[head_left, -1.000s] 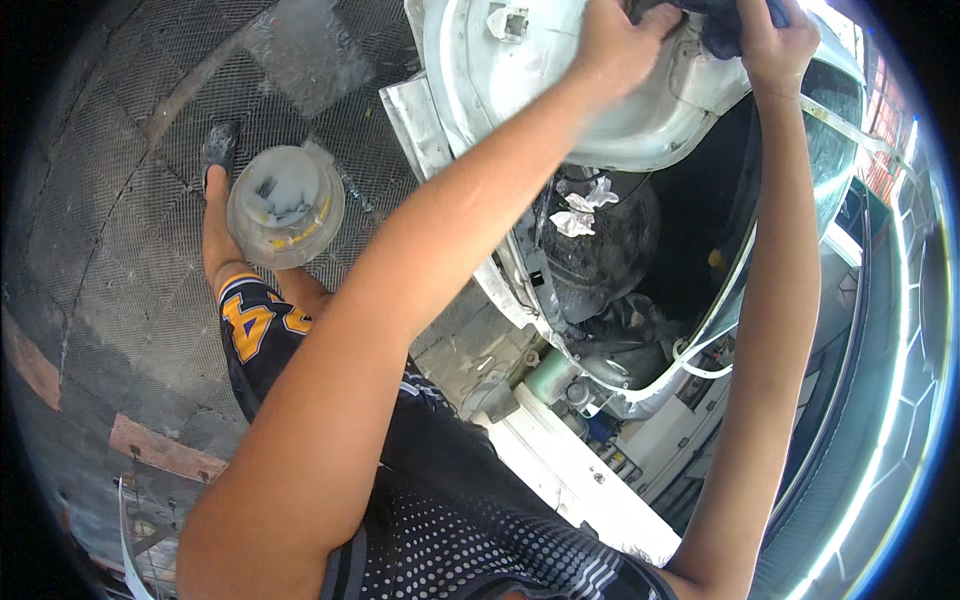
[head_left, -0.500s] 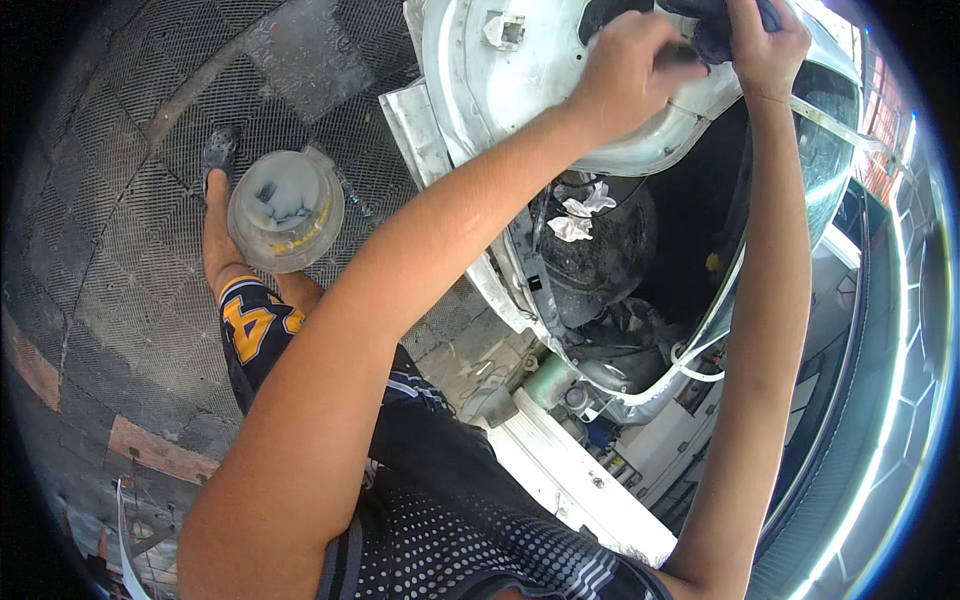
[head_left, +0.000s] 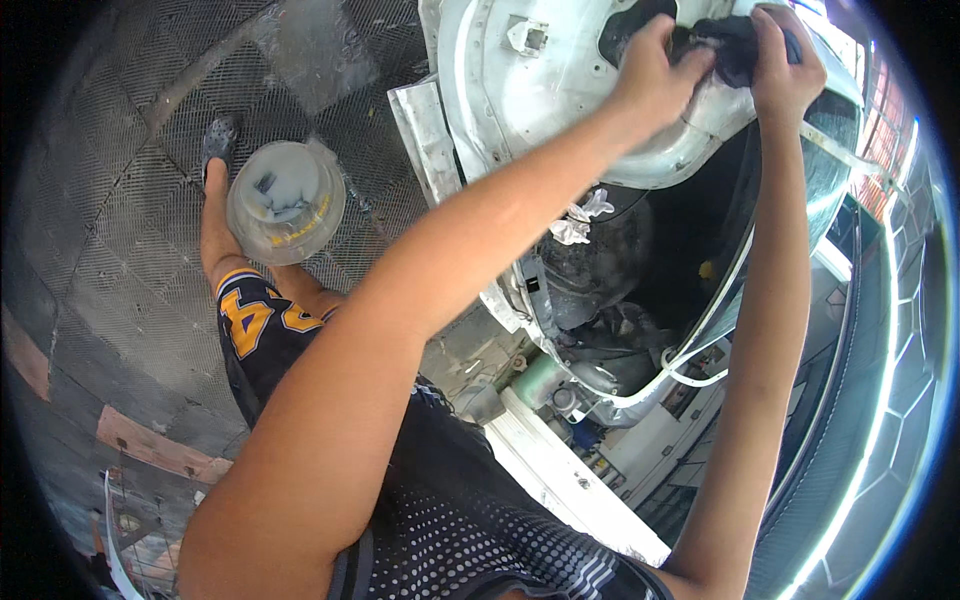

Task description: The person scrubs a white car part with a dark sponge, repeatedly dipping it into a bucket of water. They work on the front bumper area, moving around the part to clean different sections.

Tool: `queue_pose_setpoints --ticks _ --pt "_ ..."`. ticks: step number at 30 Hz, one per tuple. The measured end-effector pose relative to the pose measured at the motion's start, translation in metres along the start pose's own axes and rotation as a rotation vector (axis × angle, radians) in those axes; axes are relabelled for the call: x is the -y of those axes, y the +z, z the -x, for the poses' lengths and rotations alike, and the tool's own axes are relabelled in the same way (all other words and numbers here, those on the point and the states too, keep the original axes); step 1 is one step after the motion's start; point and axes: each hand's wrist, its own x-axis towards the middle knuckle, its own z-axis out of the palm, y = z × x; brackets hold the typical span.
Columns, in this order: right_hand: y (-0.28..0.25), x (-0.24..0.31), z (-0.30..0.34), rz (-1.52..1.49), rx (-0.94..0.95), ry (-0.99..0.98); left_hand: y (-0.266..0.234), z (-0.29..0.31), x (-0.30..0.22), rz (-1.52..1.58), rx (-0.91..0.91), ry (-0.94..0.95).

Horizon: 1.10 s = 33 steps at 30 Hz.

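My left hand (head_left: 655, 80) reaches over the white car body panel (head_left: 550, 100). Its fingers and thumb curl around something dark that is too unclear to name. Just to the right, my right hand (head_left: 790, 60) grips a dark, crumpled, cloth-like bundle (head_left: 735, 48). The bundle touches or nearly touches the left hand's fingers, in front of the panel's upper edge. A dark oval opening (head_left: 625, 30) in the panel lies just behind my left fingers.
Below the panel gapes the car's dark interior (head_left: 690, 220), with crumpled white paper (head_left: 575, 222) at its edge. A translucent bucket (head_left: 290, 235) with cloudy water stands by my leg on the dark matted floor (head_left: 120, 250). A green cylinder (head_left: 540, 382) sits near the car's lower edge.
My left hand has shifted slightly right and down, closer to the dark bundle. The right hand has also moved slightly right and down, still holding the bundle. The view has tilted a little.
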Motion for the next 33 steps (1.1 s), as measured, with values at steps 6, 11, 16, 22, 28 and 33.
queue_pose_setpoints --ticks 6,11,16,22,28,33 --pt "0.037 0.045 -0.019 -0.238 -0.264 0.023 -0.011 -0.036 0.021 -0.015 -0.085 0.181" --pt "0.022 0.039 -0.006 -0.062 -0.259 0.052 -0.009 -0.008 0.001 -0.174 0.014 0.013" --pt "0.031 0.052 -0.015 -0.076 -0.368 0.112 0.013 -0.075 -0.004 -0.008 -0.062 -0.052" --pt "0.026 0.053 -0.008 -0.067 -0.314 0.148 0.009 -0.05 0.005 -0.159 -0.064 -0.028" --pt "0.027 0.056 -0.012 -0.12 -0.301 0.146 0.044 -0.121 0.012 -0.581 -0.212 -0.006" --pt "0.023 0.053 -0.008 -0.085 -0.264 0.19 0.034 -0.121 0.015 -0.608 -0.172 -0.06"
